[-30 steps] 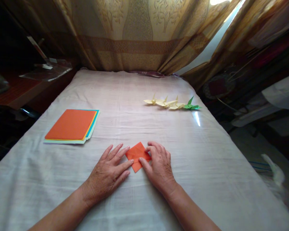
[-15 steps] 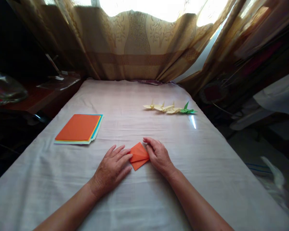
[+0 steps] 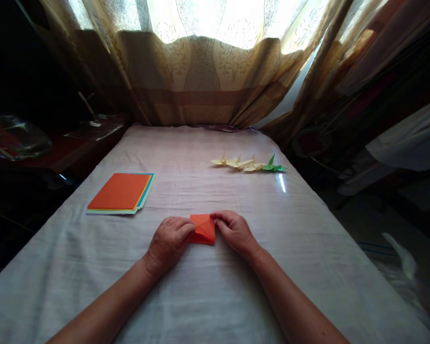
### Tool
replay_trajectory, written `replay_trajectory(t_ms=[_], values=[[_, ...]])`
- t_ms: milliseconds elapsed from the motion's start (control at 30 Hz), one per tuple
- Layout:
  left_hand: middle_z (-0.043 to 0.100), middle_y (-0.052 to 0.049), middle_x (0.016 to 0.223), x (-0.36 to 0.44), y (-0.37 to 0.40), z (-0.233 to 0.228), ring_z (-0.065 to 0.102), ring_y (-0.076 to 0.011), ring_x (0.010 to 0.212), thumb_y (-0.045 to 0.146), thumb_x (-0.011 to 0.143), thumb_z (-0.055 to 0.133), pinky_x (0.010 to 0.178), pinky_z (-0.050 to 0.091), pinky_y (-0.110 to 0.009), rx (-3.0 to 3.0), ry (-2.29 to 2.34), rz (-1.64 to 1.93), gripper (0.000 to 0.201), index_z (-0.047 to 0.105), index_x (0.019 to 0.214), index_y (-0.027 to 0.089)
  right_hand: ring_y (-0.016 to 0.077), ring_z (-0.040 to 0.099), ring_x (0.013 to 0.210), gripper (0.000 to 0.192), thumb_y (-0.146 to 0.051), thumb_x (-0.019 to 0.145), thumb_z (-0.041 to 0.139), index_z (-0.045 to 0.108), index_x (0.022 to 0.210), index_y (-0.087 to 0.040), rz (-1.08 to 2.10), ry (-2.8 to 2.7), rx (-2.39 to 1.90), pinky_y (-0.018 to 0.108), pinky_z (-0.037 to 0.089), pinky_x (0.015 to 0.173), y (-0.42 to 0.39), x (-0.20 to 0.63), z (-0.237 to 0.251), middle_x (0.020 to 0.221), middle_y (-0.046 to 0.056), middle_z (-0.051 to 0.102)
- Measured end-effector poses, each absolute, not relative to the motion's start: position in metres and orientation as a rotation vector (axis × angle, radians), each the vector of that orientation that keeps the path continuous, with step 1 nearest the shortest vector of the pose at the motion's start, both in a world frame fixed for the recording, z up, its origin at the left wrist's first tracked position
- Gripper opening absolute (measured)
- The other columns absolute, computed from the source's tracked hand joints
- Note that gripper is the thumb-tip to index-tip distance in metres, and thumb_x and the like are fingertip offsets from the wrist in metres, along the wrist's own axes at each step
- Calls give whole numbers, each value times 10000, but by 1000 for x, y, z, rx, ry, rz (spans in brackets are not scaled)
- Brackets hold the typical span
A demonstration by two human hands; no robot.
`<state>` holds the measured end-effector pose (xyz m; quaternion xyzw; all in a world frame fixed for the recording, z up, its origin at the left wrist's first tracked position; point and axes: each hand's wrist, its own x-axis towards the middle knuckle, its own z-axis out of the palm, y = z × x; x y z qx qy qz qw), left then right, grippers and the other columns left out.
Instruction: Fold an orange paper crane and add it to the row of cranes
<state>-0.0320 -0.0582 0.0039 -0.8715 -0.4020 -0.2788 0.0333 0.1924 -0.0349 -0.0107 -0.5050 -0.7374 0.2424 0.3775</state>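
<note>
— Since a second ago, what has moved?

— Both hands have drawn in. The left hand lay flat with fingers spread beside the paper; now its fingers are curled, tips pinching the left edge of the folded orange paper. The right hand has slid up, and its fingertips grip the paper's upper right corner. The paper itself was a diamond lying flat; now it reads as a small, squarer packet, raised a little between the two hands.

— Where does that packet sit?

— On the white cloth that covers the surface, near the middle and close to the person, with a hand touching it on either side.

— And farther out?

— To the left, well apart from the hands, lies a stack of coloured paper sheets, orange on top, with yellow and blue edges showing beneath. Farther back on the right stands a row of paper cranes, pale yellow, with a green paper crane at the right end. Behind the cloth hangs a patterned curtain, lit from behind. The view has also tipped up since then, showing more of that bright window.
</note>
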Motion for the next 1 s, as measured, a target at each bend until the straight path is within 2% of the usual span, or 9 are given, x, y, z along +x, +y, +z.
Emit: replay_trajectory(t_ms=[267,433,600,800,1000], values=[[730,-77,936,-32,-41,-4,694,-195,854,141,955,421,794,560,-328,-2742,-1084,-822,210,621,1003,183,199,682,845,203,-169,853,534,715,930,-222,519,-1936,-1340,352,529,788,-61,208,-10,891,39,747],[714,-90,1095,-38,-45,-7,667,-208,1051,164,951,435,962,523,-377,-2867,-1154,-806,246,599,1133,193,228,635,986,286,-166,829,575,672,1096,-197,301,-1988,-1352,378,507,864,-57,208,-12,1063,93,699],[664,-87,1245,-41,-50,-2,567,-265,1231,284,907,578,1078,431,-468,-3036,-1279,-692,118,626,978,203,242,603,1053,273,-186,856,610,678,1115,-240,184,-2169,-1273,394,472,889,-52,206,-11,1156,85,678],[695,-99,1161,-41,-50,-3,600,-248,1180,333,961,522,1052,458,-436,-3003,-1335,-788,222,602,1107,186,221,607,975,187,-263,919,586,699,1068,-249,48,-2265,-1223,356,446,824,-50,208,-10,1081,68,706],[689,-95,1156,-40,-49,0,617,-243,1133,355,987,470,1017,482,-414,-3008,-1364,-749,268,598,1157,192,213,594,981,163,-232,934,584,700,1047,-246,-165,-2323,-1108,337,418,821,-52,206,-4,1074,54,718]])
